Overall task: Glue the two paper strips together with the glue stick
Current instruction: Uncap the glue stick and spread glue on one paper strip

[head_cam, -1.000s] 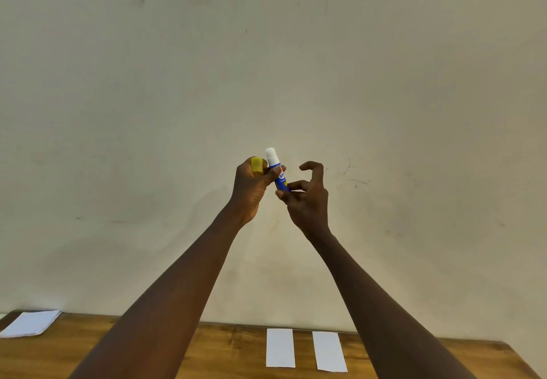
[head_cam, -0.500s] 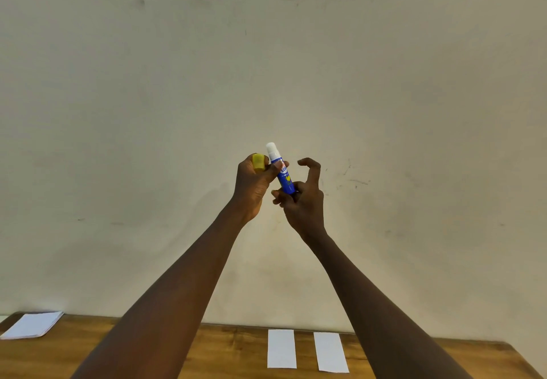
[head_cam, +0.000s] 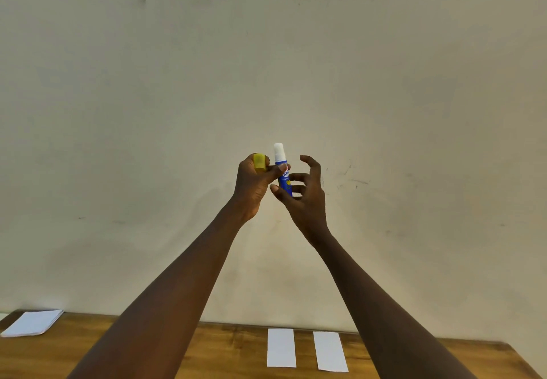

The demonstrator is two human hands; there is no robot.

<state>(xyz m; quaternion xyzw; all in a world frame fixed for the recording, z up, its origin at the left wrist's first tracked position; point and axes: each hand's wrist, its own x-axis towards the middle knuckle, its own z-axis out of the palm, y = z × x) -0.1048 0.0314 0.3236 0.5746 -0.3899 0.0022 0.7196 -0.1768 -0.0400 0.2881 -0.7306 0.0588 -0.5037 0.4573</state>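
**Uncapped glue stick held up in both hands above the strips**

Nearest, along the bottom edge, a wooden table (head_cam: pixel 231 349) carries the two white paper strips. The left strip (head_cam: pixel 281 348) and the right strip (head_cam: pixel 330 351) lie flat side by side, lengthwise away from the person, with a narrow gap of bare wood between them. Both forearms rise over the table, and the right one crosses just beside the right strip. At the far left corner lies a small stack of white paper (head_cam: pixel 31 323), well apart from the strips.

Higher up, the hands meet in front of the wall. The left hand (head_cam: pixel 253 186) grips the yellow cap (head_cam: pixel 260 162) in its fingers, and its thumb lies across the glue stick (head_cam: pixel 286 185). The stick stands nearly upright, a blue barrel with a white top end showing. The right hand (head_cam: pixel 307 204) curls its thumb and middle fingers round the lower barrel, with the index finger lifted clear.

On the blue label the white letters "sti" show past the thumb, above a yellow mark; the rest is too small to read.

Behind is a plain cream wall (head_cam: pixel 414 112) with faint scuffs.
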